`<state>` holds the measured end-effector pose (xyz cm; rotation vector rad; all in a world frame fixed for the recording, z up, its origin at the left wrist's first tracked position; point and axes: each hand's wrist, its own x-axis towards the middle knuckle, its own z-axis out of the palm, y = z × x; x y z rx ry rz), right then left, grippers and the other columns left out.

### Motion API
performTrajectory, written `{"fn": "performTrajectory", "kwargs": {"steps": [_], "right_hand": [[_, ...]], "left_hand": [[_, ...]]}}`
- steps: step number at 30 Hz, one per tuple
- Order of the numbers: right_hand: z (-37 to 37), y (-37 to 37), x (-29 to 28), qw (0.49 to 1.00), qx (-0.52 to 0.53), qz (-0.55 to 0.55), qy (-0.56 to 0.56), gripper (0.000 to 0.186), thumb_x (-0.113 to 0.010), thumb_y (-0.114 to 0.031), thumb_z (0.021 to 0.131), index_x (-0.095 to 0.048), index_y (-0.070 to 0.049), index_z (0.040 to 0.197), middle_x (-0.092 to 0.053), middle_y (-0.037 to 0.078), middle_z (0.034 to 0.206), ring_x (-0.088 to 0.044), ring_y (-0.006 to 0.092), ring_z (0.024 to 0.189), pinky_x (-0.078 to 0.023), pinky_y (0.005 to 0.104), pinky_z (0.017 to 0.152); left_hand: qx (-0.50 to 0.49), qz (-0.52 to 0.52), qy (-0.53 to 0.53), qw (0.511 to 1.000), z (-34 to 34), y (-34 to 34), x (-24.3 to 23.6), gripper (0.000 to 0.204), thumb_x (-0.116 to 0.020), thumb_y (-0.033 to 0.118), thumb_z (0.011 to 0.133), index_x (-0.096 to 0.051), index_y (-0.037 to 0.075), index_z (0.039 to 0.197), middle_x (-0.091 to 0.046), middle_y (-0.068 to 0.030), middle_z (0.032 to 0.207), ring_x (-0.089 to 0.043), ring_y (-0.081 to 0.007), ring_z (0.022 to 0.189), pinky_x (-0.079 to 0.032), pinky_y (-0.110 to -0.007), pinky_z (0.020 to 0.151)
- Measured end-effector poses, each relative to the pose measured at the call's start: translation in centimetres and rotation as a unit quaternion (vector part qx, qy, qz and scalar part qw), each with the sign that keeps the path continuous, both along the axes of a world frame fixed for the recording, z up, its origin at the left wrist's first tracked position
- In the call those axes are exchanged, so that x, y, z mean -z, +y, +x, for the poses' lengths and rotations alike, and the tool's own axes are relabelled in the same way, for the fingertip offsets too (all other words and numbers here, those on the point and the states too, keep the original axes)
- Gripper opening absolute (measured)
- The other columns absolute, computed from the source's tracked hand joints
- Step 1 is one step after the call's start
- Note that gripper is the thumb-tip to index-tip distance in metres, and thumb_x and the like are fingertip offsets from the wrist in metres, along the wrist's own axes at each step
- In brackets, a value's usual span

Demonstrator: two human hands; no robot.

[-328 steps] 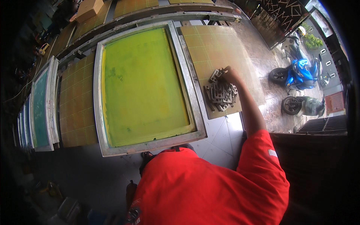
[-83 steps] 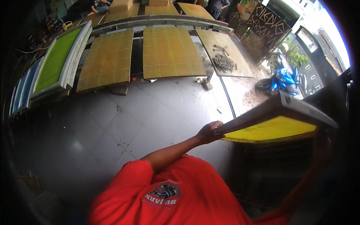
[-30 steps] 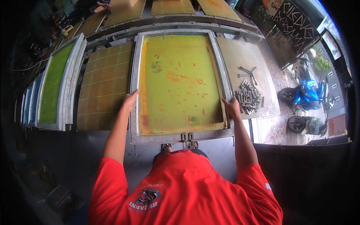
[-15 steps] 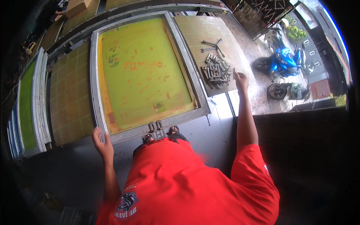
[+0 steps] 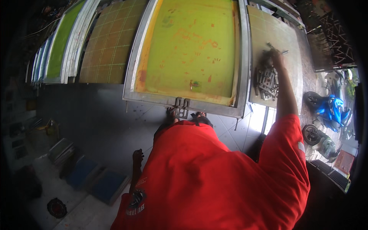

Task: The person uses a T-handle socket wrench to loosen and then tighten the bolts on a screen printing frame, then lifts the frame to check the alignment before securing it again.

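Observation:
A large screen-printing frame point(image 5: 132, 73) with yellow-green mesh point(image 5: 188, 50) lies before me, with a slotted metal clamp point(image 5: 181, 107) at its near edge. To its right, on a brownish board point(image 5: 260, 27), is a heap of metal clamp parts point(image 5: 267, 85). My right hand point(image 5: 277, 60) reaches over the far end of this heap, at the wrenches point(image 5: 284, 52). Motion blur smears its fingers, and whether it grips a wrench is unclear. My left hand point(image 5: 138, 155) hangs low beside my shirt, away from the frame, in shadow, its fingers loosely bent and apart with nothing visible in them.
More screen frames point(image 5: 76, 42) stand at the left, beside another gridded board point(image 5: 111, 42). Dark blue panels point(image 5: 108, 185) lie on the floor at lower left. Outside to the right are a blue motorcycle point(image 5: 332, 111) and a metal grille point(image 5: 337, 36).
My right hand has moved from the heap's right side to the wrenches beyond it. My left hand has dropped away from the frame's near left corner. The view has turned, shifting the frame right.

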<state>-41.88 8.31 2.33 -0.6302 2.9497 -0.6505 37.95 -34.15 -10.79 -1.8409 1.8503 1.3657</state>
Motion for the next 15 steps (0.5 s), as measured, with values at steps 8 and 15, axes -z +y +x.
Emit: {"fn": "performTrajectory", "kwargs": {"steps": [8,15], "right_hand": [[-4.5,1.9,-1.3,0.968,-0.179,0.174,-0.016,0.017,-0.053,-0.014,0.087,-0.054,-0.005,0.101,-0.057,0.015,0.097,-0.056,0.0299,0.087,-0.044,0.0392,0.075],[-4.4,3.6,-0.9,0.926,-0.270,0.114,0.239,0.025,-0.055,-0.023,0.087,-0.050,-0.007,0.106,-0.061,0.016,0.086,-0.062,0.0264,0.075,-0.045,0.0389,0.062]], "left_hand": [[-0.076,0.120,-0.061,0.988,12.8,5.4,1.9,0.036,-0.051,0.036,0.088,-0.055,0.001,0.097,-0.056,-0.0083,0.079,-0.056,-0.0184,0.066,-0.045,-0.032,0.054],[0.189,-0.034,0.133,0.972,-5.2,2.6,-2.7,0.035,-0.050,0.032,0.088,-0.055,0.003,0.107,-0.061,-0.0074,0.091,-0.060,-0.0171,0.079,-0.047,-0.031,0.066]]}}
